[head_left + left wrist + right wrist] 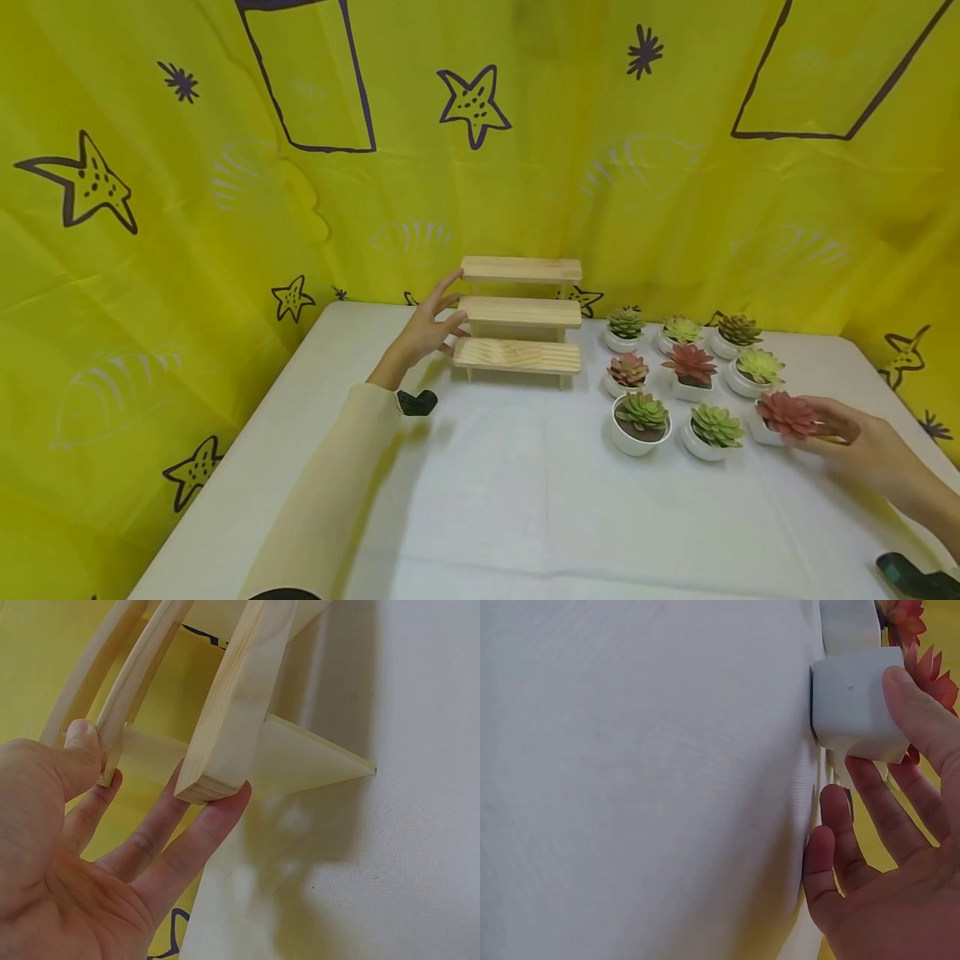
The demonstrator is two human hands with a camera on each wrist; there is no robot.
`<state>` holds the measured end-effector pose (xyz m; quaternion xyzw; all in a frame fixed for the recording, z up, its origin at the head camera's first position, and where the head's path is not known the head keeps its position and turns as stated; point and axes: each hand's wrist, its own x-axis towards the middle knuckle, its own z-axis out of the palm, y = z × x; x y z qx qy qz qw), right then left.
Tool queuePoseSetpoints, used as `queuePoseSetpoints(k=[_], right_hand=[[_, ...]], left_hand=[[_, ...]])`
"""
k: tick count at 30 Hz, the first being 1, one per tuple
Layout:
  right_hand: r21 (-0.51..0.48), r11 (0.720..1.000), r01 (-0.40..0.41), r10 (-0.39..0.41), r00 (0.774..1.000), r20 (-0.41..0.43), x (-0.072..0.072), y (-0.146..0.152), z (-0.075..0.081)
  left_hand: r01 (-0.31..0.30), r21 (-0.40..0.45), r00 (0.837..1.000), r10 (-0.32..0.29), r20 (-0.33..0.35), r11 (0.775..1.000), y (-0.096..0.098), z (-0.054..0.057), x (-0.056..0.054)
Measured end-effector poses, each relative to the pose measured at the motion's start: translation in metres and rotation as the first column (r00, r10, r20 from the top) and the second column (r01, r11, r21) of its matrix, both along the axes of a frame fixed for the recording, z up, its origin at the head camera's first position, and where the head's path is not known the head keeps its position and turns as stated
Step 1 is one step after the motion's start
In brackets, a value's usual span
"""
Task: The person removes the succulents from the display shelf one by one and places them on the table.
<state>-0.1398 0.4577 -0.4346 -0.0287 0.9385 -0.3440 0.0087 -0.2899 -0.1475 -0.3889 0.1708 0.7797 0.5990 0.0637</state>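
Note:
A three-tier wooden stand (519,312) stands near the table's far edge. At its left end is my left hand (426,331), fingers spread along the tiers. In the left wrist view, the thumb (81,741) presses the middle board and other fingertips touch the board ends. On the right, my right hand (862,442) holds a red artificial succulent (787,415) in a squarish white pot (855,701). The right thumb (911,697) lies along one side of that pot, with two fingertips against the adjoining side. The pot's base is right at the tabletop.
Several other potted succulents crowd left of and behind the held one, including a red one (690,365), a green one (641,417) and another green one (715,427). A white cloth (525,500) covers the table. Yellow patterned curtain (540,183) hangs behind and at the sides.

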Motion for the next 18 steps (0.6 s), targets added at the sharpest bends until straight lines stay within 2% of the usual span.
queuePoseSetpoints(k=[13, 18], right_hand=[[-0.042, 0.999, 0.006, -0.005, 0.999, 0.047, 0.0044, -0.0018, 0.0005], [-0.05, 0.999, -0.003, 0.005, 0.999, 0.039, 0.0037, -0.0041, -0.0004]], left_hand=[[-0.001, 0.0, 1.0, 0.001, 0.003, 1.0, 0.001, -0.0008, -0.0003], [-0.004, -0.008, 1.0, 0.004, -0.009, 1.0, 0.0, -0.0007, 0.0003]])
